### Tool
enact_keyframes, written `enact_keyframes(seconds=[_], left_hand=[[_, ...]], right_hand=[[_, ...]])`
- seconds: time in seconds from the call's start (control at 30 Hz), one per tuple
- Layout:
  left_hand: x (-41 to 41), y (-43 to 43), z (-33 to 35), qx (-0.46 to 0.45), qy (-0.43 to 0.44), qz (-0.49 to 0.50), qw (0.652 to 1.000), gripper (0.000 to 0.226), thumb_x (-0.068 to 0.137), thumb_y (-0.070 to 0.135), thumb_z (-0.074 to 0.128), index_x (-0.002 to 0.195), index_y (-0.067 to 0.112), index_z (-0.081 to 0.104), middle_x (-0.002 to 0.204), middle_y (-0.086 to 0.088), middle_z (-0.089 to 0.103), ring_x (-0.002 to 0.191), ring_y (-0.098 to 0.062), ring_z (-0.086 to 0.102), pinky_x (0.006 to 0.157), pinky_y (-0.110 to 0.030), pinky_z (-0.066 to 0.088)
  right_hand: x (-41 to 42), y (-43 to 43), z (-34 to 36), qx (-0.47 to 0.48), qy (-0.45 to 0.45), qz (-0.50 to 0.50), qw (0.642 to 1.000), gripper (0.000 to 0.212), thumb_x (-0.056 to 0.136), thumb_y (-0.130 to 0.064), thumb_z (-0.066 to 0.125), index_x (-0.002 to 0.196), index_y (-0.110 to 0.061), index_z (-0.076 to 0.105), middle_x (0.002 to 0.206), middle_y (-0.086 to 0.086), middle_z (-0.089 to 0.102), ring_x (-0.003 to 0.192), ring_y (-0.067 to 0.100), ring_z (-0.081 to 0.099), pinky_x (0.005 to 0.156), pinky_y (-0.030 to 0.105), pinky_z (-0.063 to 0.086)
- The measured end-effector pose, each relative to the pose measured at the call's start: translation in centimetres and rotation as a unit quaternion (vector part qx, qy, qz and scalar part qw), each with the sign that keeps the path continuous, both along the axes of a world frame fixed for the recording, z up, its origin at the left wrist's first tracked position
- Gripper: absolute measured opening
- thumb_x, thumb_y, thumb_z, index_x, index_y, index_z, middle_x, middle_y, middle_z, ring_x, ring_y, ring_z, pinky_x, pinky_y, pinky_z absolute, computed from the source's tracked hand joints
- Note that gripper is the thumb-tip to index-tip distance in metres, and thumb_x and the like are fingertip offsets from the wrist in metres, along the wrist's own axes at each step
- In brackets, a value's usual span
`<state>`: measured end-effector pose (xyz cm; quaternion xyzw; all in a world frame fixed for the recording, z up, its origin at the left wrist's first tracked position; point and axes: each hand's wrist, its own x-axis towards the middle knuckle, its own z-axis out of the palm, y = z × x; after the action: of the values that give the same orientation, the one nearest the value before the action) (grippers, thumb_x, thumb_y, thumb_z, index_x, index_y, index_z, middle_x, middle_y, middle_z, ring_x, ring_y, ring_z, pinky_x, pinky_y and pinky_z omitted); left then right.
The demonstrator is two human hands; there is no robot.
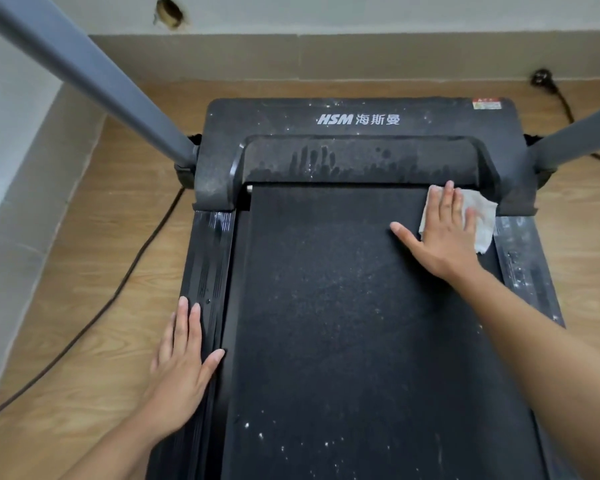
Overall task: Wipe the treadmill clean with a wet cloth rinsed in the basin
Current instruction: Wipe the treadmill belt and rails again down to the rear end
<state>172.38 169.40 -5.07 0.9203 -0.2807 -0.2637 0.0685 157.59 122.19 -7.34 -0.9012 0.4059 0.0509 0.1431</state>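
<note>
the left hand point(181, 367) lies nearest, flat on the treadmill's left side rail point(207, 282), fingers straight and close together, thumb spread toward the belt point(343, 323) — it holds nothing. the belt runs dark up the middle, with white specks scattered over its near end. farther up, the right hand point(442, 237) presses flat on a white cloth point(478, 216) at the belt's far right corner, fingers straight and slightly apart, thumb stretched out to the left onto the bare belt; the cloth sticks out past the fingers to the right, its edge just beside the right side rail point(523, 265), which is dusty and spotted white. beyond the cloth sits the dusty motor cover point(361, 140) of the treadmill, with dark wet streaks on its front lip and white lettering on top. two grey uprights point(94, 81) rise from either side of it. a black cable point(118, 289) trails over the wooden floor point(94, 244) on the left, and a plug point(542, 77) lies near the far wall.
</note>
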Motion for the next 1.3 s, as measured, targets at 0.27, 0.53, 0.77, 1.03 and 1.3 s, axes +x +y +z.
enact_keyframes(seconds=[0.27, 0.53, 0.77, 1.03, 1.3], left_hand=[[-0.1, 0.0, 0.5, 0.004, 0.040, 0.025, 0.999, 0.082, 0.104, 0.057, 0.028, 0.155, 0.034, -0.032, 0.154, 0.023, -0.050, 0.151, -0.010, -0.029, 0.128, -0.054, 0.012], [1.9, -3.2, 1.6, -0.026, 0.077, 0.042, 0.996, 0.088, 0.107, 0.044, 0.045, 0.159, 0.040, -0.025, 0.153, 0.033, -0.045, 0.153, -0.018, -0.033, 0.125, -0.060, -0.001], [1.9, -3.5, 1.2, 0.019, 0.082, 0.038, 0.996, 0.085, 0.107, 0.050, 0.040, 0.157, 0.043, -0.028, 0.149, 0.035, -0.048, 0.156, -0.021, -0.028, 0.123, -0.063, 0.004], [2.7, -3.2, 1.5, 0.042, 0.124, 0.012, 0.991, 0.093, 0.104, 0.056, 0.043, 0.146, 0.048, -0.039, 0.144, 0.035, -0.054, 0.152, -0.021, -0.036, 0.124, -0.063, 0.001], [2.6, -3.5, 1.3, 0.036, 0.120, 0.025, 0.992, 0.088, 0.101, 0.064, 0.036, 0.152, 0.046, -0.034, 0.146, 0.037, -0.051, 0.154, -0.023, -0.032, 0.124, -0.062, -0.002]], right_hand=[[-14.3, 14.7, 0.4, 0.022, 0.013, 0.077, 0.997, 0.113, 0.089, -0.089, 0.027, 0.168, -0.018, -0.009, 0.176, 0.003, -0.017, 0.163, 0.024, -0.013, 0.131, 0.049, -0.006], [-15.7, 14.0, 0.6, 0.007, 0.038, 0.143, 0.989, 0.095, 0.100, -0.079, 0.012, 0.170, -0.015, 0.007, 0.178, 0.004, -0.004, 0.164, 0.025, 0.000, 0.130, 0.052, 0.008], [-1.0, -0.2, 0.8, 0.000, 0.012, -0.002, 1.000, 0.105, 0.095, -0.086, 0.018, 0.169, -0.015, -0.005, 0.176, 0.010, -0.013, 0.163, 0.026, -0.012, 0.130, 0.056, -0.002], [-23.0, 21.5, 0.9, 0.018, 0.042, 0.080, 0.996, 0.107, 0.095, -0.082, 0.028, 0.168, -0.006, 0.007, 0.177, 0.011, -0.002, 0.163, 0.037, 0.006, 0.127, 0.059, 0.012], [-13.6, 9.1, -0.2, -0.031, 0.032, 0.086, 0.995, 0.103, 0.095, -0.083, 0.021, 0.169, -0.014, 0.002, 0.177, 0.008, -0.005, 0.164, 0.027, -0.006, 0.130, 0.056, 0.009]])
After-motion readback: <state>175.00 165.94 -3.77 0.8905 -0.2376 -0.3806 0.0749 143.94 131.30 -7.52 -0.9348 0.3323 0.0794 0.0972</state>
